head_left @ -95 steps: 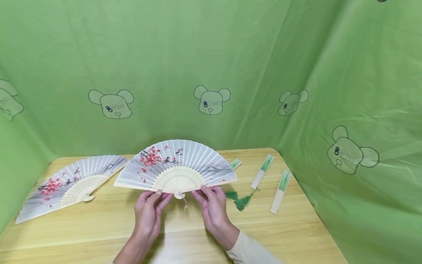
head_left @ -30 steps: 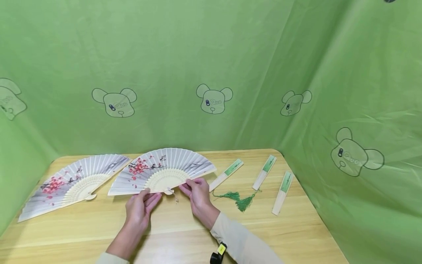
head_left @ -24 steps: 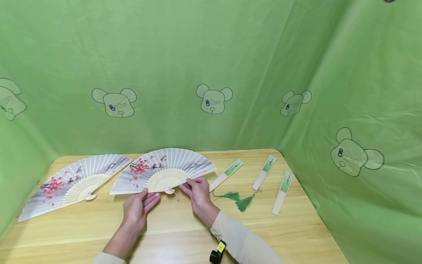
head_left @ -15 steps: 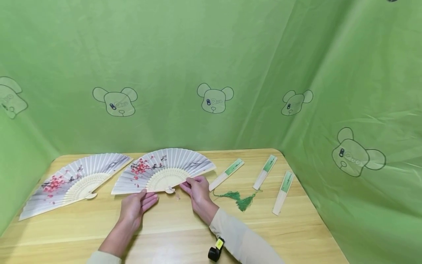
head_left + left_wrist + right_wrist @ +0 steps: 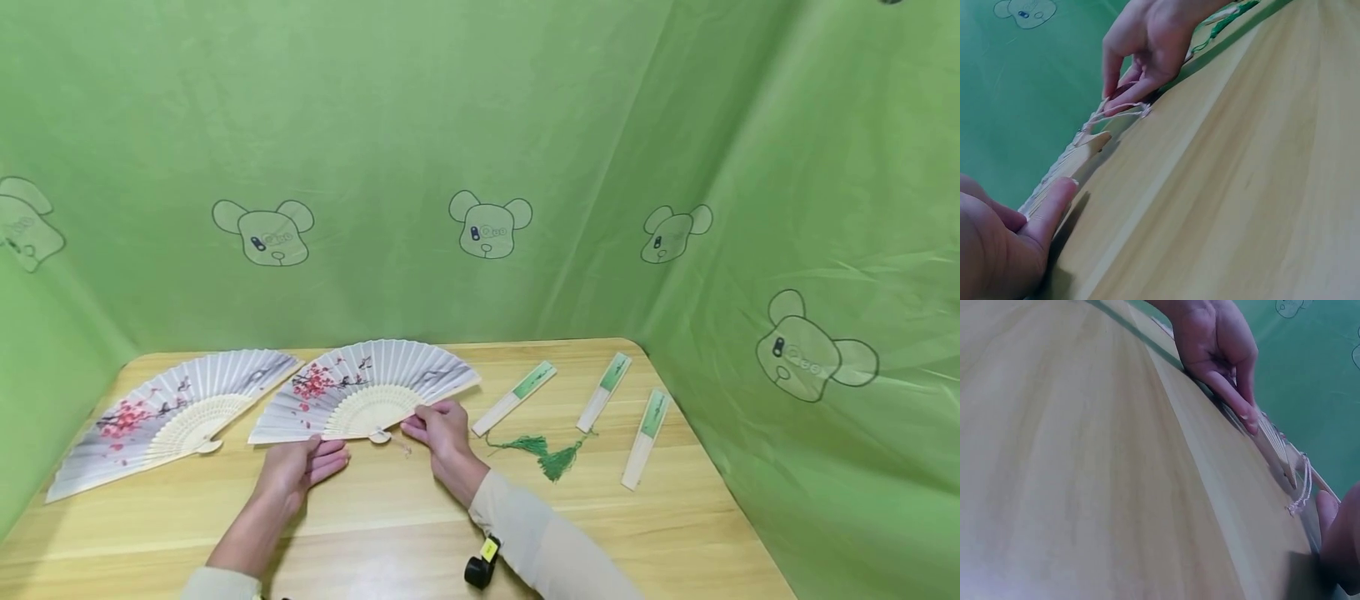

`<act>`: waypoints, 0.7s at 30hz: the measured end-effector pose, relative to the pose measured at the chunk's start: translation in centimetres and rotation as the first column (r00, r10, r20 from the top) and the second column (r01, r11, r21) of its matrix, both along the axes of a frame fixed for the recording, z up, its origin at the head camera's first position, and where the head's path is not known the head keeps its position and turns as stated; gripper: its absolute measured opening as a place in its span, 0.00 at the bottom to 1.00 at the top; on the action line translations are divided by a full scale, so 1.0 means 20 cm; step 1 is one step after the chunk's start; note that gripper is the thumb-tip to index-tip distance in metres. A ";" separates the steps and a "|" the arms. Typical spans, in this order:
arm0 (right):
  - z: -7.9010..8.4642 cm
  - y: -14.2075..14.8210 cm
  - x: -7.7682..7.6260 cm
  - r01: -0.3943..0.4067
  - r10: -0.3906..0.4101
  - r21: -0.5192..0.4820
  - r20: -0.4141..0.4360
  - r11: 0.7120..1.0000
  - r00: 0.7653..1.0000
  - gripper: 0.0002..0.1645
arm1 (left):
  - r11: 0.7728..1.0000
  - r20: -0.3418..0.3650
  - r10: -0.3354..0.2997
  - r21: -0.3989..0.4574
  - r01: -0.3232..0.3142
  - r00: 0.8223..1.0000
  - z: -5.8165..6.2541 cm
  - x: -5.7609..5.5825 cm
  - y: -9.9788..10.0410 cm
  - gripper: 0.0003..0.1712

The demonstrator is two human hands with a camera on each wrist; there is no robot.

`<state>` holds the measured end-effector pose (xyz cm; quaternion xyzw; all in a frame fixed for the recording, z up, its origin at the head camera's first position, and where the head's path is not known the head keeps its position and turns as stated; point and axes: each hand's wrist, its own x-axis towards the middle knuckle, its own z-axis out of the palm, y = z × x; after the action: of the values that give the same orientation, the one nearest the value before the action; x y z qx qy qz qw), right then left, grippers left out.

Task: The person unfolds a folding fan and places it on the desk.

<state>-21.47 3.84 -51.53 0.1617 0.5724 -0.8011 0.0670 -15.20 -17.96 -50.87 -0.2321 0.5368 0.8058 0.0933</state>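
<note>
A spread folding fan, pale grey with red blossoms and cream ribs, is low over the table; whether it fully touches the wood I cannot tell. My left hand pinches its lower left edge, thumb on top and the other fingers stretched out below. On the opposite side of the pivot, my right hand pinches the lower right edge between thumb and fingers. A thin cord loop hangs from the pivot in the right wrist view. A matching open fan lies just to the left, its right tip close to the held one.
Right of the hands lie three folded fans with green tops: one angled, one behind, one near the right edge. Green tassels lie between them. A green curtain encloses the table's back and sides.
The fan has come down towards the table and moved left, beside the other open fan. My left hand has slid left along its edge, away from the pivot.
</note>
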 end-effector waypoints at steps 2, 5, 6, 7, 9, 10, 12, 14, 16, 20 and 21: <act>-0.01 0.00 -0.01 -0.017 0.017 0.011 0.001 1.000 1.000 0.11 | 1.000 0.008 -0.014 -0.006 0.014 1.000 0.00 0.00 -0.02 0.27; -0.01 0.00 -0.02 -0.038 0.037 0.024 0.017 0.999 0.999 0.11 | 1.000 0.020 -0.028 -0.013 0.028 0.999 0.01 0.00 -0.05 0.21; -0.02 0.00 -0.03 -0.045 0.044 0.029 0.020 0.999 0.999 0.10 | 0.999 0.023 -0.031 -0.013 0.032 0.999 0.01 0.00 -0.06 0.19; -0.02 0.00 -0.03 -0.051 0.050 0.033 0.026 0.998 0.998 0.10 | 0.999 0.025 -0.034 -0.014 0.034 0.999 0.01 0.01 -0.06 0.17; -0.02 0.00 -0.04 -0.062 0.061 0.042 0.029 0.997 0.998 0.08 | 0.999 0.026 -0.037 -0.013 0.037 0.999 0.02 0.01 -0.07 0.14; -0.02 -0.01 -0.04 -0.067 0.066 0.046 0.031 0.997 0.997 0.08 | 0.999 0.027 -0.037 -0.013 0.037 0.999 0.02 0.01 -0.08 0.13; -0.02 -0.01 -0.04 -0.075 0.073 0.053 0.028 0.996 0.997 0.06 | 0.999 0.031 -0.035 -0.010 0.036 0.999 0.02 0.01 -0.09 0.13; -0.01 -0.02 -0.05 -0.078 0.076 0.058 0.028 0.995 0.997 0.06 | 0.999 0.035 -0.037 -0.001 0.037 0.999 0.03 0.01 -0.10 0.13; -0.01 -0.03 -0.05 -0.080 0.078 0.063 0.031 0.995 0.996 0.06 | 0.999 0.041 -0.042 0.010 0.041 0.998 0.04 0.01 -0.11 0.14; 0.00 -0.04 -0.06 -0.087 0.084 0.069 0.038 0.994 0.996 0.07 | 0.998 0.061 -0.054 0.024 0.052 0.997 0.05 0.01 -0.13 0.16; 0.00 -0.04 -0.07 -0.091 0.088 0.071 0.042 0.993 0.995 0.08 | 0.998 0.067 -0.057 0.025 0.055 0.996 0.05 0.01 -0.14 0.15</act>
<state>-22.77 3.12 -51.59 0.1539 0.6066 -0.7725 0.1081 -15.09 -20.73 -49.92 -0.2430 0.5305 0.8005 0.1367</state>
